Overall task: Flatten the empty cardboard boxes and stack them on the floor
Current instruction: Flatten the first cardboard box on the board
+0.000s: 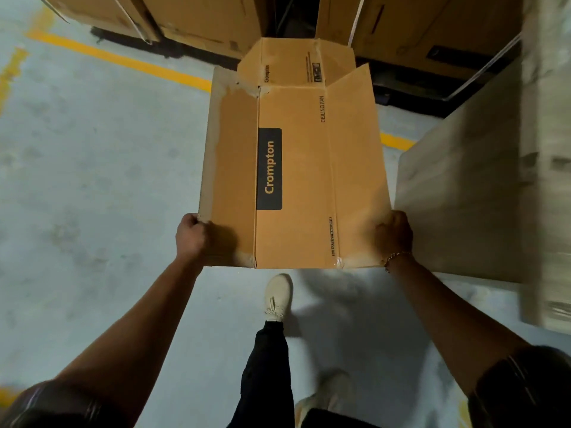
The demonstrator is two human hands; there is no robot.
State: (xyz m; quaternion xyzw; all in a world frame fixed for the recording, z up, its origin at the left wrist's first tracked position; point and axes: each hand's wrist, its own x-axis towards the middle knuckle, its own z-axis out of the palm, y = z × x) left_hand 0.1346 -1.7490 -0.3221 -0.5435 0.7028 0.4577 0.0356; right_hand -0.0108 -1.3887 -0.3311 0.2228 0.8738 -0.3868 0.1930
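A brown cardboard box (296, 168) with a black "Crompton" label hangs in front of me above the floor, mostly flat, its far flaps still folded up. My left hand (191, 234) grips its near left corner. My right hand (394, 233), with a chain bracelet at the wrist, grips its near right corner. The fingers of both hands are under the cardboard and hidden.
Grey concrete floor (92, 180) with yellow painted lines (123, 60). Large cardboard boxes (200, 23) on dark pallets stand ahead. A tall pale stack of boxes (482, 180) rises close on the right. My feet in pale shoes (278, 298) are below the box.
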